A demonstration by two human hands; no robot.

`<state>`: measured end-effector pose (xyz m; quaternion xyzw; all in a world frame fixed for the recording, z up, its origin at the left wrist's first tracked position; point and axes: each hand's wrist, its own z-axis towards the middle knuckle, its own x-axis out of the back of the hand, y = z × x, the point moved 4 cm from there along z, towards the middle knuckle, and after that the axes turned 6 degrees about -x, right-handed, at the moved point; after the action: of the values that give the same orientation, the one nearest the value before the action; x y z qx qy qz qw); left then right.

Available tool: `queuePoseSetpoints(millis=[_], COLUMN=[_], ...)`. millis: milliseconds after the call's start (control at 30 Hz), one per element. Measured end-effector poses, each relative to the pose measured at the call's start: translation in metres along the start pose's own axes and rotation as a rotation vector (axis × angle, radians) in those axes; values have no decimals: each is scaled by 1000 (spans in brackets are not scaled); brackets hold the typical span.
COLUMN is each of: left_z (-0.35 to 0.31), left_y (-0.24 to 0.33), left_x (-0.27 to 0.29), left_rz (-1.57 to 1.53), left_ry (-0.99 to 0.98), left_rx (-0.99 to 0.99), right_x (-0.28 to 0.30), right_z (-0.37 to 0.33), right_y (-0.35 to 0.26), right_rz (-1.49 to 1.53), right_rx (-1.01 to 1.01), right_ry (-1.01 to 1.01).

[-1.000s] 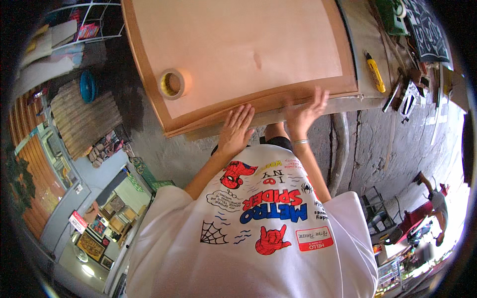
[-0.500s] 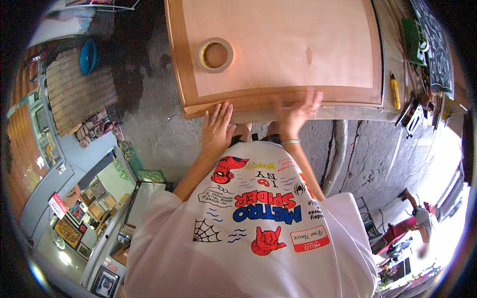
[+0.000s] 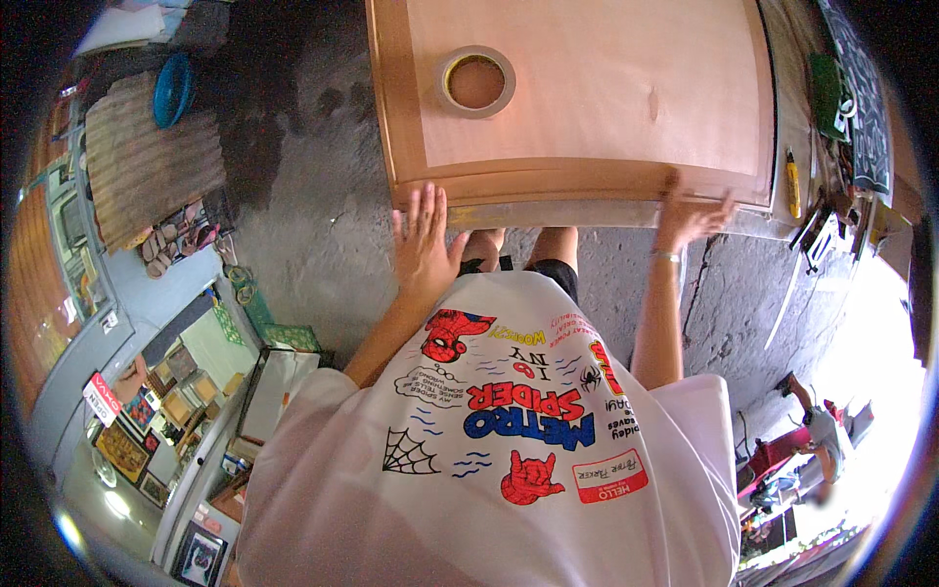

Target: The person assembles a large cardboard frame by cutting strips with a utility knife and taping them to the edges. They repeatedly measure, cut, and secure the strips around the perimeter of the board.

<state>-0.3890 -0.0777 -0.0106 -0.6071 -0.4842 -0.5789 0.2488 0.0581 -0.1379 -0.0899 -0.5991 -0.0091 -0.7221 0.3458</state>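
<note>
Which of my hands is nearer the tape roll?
Left. Your left hand is on your side of the tape roll, slightly left; your right hand is also on your side but farther off, well right.

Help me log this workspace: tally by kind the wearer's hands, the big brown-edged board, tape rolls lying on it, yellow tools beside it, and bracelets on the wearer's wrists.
Left hand and right hand: 2
Board: 1
Tape roll: 1
Yellow tool: 1
Bracelet: 1
Total: 6
</note>
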Motion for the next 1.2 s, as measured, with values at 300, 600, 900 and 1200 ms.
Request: queuePoseSetpoints(millis=[300, 600, 900, 1200], left_z=[34, -6, 6, 22], left_y=[45, -53, -105, -90], left_x=[-18, 9, -32, -24], left_rz=[-74, 128, -722, -456], left_ry=[43, 46, 230, 431], left_rx=[-107, 137, 481, 566], right_x=[22, 13, 7, 18], right_z=[-130, -95, -218, -106], right_y=[-140, -99, -236, -112], right_rz=[228, 13, 331, 22], right_rx=[104, 267, 350, 218], right_ry=[-362, -183, -584, -160])
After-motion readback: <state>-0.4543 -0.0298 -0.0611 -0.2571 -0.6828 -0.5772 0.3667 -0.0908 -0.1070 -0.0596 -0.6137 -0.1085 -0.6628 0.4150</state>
